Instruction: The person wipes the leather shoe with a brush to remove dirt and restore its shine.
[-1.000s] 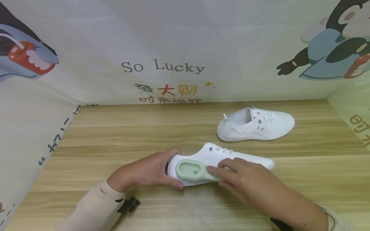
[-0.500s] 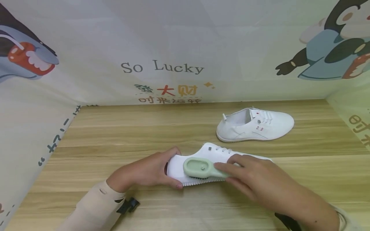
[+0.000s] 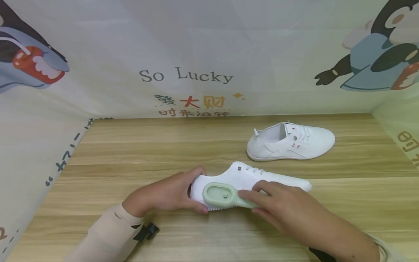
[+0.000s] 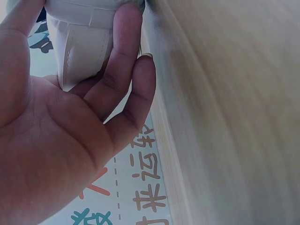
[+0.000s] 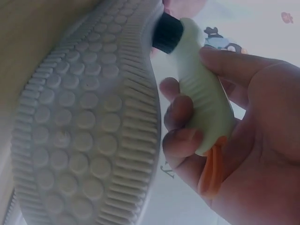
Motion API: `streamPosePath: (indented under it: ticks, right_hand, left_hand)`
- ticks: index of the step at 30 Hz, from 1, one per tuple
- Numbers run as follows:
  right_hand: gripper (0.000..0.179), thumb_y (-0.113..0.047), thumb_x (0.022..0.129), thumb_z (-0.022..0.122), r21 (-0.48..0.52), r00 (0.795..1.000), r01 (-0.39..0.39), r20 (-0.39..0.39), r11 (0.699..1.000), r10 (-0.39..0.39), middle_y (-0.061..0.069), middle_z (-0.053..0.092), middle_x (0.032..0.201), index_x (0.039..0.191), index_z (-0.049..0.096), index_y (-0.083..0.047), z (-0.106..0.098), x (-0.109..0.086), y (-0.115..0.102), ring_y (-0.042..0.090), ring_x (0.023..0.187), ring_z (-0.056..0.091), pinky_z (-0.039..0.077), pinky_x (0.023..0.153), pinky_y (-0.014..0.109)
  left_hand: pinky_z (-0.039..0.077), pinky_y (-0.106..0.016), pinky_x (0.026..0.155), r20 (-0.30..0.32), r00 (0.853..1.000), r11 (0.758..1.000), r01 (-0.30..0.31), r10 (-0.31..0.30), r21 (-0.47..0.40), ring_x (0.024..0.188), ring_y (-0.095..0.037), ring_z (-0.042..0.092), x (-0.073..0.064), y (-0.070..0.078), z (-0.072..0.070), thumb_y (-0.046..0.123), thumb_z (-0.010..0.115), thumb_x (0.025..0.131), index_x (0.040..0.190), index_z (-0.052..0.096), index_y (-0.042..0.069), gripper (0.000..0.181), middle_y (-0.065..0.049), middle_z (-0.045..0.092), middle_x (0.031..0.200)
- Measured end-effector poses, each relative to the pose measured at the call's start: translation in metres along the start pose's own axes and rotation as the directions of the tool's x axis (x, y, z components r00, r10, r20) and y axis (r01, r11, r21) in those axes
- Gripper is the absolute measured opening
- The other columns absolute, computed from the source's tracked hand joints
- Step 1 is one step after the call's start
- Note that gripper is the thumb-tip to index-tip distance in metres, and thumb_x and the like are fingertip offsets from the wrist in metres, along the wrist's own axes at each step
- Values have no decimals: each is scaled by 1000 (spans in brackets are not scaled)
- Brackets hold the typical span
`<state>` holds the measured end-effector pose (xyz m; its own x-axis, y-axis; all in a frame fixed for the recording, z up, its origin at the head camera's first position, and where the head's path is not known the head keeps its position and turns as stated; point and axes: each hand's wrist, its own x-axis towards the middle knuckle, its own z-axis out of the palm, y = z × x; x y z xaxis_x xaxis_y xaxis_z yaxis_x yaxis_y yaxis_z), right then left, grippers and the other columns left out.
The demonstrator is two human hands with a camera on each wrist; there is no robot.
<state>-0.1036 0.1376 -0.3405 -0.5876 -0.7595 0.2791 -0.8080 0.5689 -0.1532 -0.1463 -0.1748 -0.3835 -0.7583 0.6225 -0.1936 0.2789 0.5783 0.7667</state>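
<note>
Apparently brushing is the step: the right hand [image 3: 283, 205] grips the green brush [image 3: 218, 195] against the white shoe [image 3: 248, 178], held at its heel [image 3: 196, 186] by the left hand [image 3: 173, 192], near the second shoe [image 3: 294, 143]; the next stroke likely needs steadiness.

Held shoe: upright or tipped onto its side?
Tipped onto its side: the held shoe has its flank up beneath the green brush, and the right wrist view shows its studded sole.
</note>
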Motion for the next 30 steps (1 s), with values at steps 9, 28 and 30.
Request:
streamPosePath:
  ticks: [9,28,30]
  right_hand:
    - [42,-26,86,77,-34,999,-42,1,999,42,-10,64,102,127,65,-27,-8,-4,5,3,76,56,49,62,25]
    - [45,-25,85,78,-16,998,37,-50,999,-37,-10,64,102,127,66,-27,1,-1,2,3,78,58,49,64,23]
    - [44,-24,84,79,-26,998,31,-52,999,-32,-11,64,101,126,66,-27,-1,-2,3,2,76,57,48,62,23]
  left_hand:
    - [50,-26,77,8,1000,1000,26,-26,-10,86,-11,61,1,-1,0,42,86,77,115,47,20,59,4,64,98]
    - [50,-26,78,0,1000,1000,-4,4,4,87,-10,62,1,-1,0,41,86,76,113,48,20,57,5,65,98]
    - [50,-26,77,2,1000,1000,2,-2,5,87,-10,62,1,-1,0,42,85,77,114,48,19,58,5,65,98]
